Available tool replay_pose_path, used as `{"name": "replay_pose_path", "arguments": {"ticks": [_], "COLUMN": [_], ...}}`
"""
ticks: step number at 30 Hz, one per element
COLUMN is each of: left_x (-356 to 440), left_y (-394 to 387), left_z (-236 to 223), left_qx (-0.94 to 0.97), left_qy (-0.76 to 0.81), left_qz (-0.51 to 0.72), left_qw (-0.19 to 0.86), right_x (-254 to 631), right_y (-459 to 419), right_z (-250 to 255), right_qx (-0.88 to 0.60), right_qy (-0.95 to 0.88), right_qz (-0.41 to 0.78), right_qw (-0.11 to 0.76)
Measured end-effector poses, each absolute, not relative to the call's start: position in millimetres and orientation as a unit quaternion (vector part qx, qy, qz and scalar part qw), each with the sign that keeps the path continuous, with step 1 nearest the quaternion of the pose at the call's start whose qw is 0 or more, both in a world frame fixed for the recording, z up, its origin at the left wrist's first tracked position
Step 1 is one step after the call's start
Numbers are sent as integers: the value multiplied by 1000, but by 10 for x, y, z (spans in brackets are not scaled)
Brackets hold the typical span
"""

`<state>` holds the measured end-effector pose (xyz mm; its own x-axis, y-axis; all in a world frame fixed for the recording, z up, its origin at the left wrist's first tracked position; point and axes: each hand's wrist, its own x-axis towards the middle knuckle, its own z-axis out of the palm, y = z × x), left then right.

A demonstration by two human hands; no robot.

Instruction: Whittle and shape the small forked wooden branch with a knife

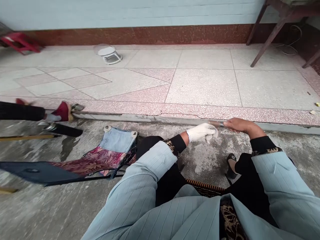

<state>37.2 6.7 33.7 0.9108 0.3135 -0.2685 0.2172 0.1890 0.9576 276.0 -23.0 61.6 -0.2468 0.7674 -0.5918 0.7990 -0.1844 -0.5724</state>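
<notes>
My left hand [201, 132] wears a white knitted glove and reaches out low in front of the raised ledge. Its fingers are closed, and a small pale, greyish-white piece [212, 136] shows at their tips; I cannot make out what it is. My bare right hand [236, 124] is wrapped around a short tool with a brownish, wood-like shaft [214, 123] and a ringed metal collar. The shaft points left, just above the gloved fingers. Whether it touches the glove, I cannot tell.
A tiled ledge [202, 86] runs across in front. To my left stand a low folding chair [100, 161] and another person's leg with a red shoe [62, 111], beside a dark cylinder [65, 129]. Farther off are a white stool [108, 53], a red stool [22, 41] and a wooden table [272, 36].
</notes>
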Motion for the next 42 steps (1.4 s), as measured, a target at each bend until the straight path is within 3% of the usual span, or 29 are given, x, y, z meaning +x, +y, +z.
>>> {"name": "replay_pose_path", "arguments": {"ticks": [5,8,11,15,20,23,28,31,34,36,38,42], "left_x": [388,439,483,461,390,362,328,338,374,403,420,400], "left_y": [-31,-11,69,168,204,185,66,-13,-32,-1,54,166], "left_z": [200,143,180,324,464,500,412,292,214,210,236,326], "left_qx": [570,602,675,768,825,816,692,618,606,630,672,749], "left_qy": [168,237,329,337,305,294,260,212,231,291,343,321], "left_qz": [16,38,59,51,25,19,6,5,28,49,66,72], "left_qw": [804,761,658,542,475,498,673,757,761,718,654,576], "right_x": [2800,2754,2719,2696,2662,2629,2651,2678,2675,2661,2640,2604], "right_y": [-255,-336,-396,-401,-347,-292,-198,-232,-342,-419,-469,-453], "right_z": [758,818,829,758,631,591,576,631,751,817,830,676], "right_qx": [568,480,378,334,429,526,678,675,568,486,415,394], "right_qy": [561,552,610,663,671,674,638,572,541,569,611,665], "right_qz": [-576,-646,-687,-670,-589,-496,-362,-454,-578,-635,-666,-631], "right_qw": [-177,-220,-114,22,135,155,48,-106,-227,-194,-105,70]}}
